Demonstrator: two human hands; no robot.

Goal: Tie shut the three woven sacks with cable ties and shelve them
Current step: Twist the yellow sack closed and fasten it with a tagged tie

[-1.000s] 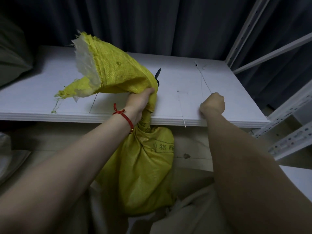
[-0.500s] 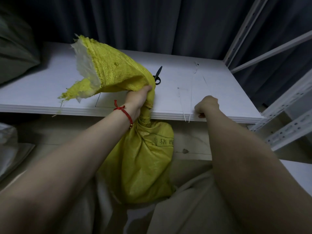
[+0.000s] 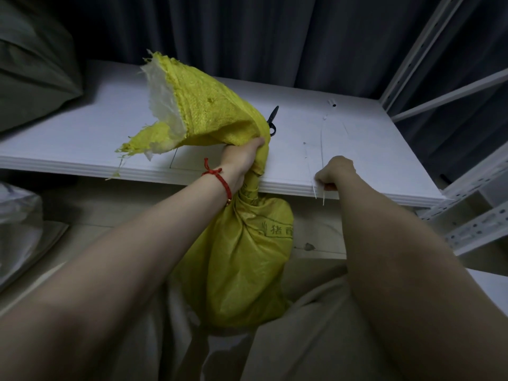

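Left hand [image 3: 243, 158] grips the twisted neck of the yellow sack [image 3: 242, 270], which hangs off the near edge of the worktop [image 3: 82, 138]. Right hand [image 3: 334, 173] pinches a cable tie [image 3: 322, 144] there. Sack judged soft, slippery and part-filled: hold at the neck.

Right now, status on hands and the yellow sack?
Left hand grips yellow sack neck, untied. Right hand pinches cable tie at shelf edge. Scissors behind sack, not in the way.

Black scissors [image 3: 275, 113], partly hidden; dark pleated curtain [image 3: 247, 37] behind; grey-green bundle [image 3: 33, 72] upper left; pale plastic bag [image 3: 16, 224] lower left.
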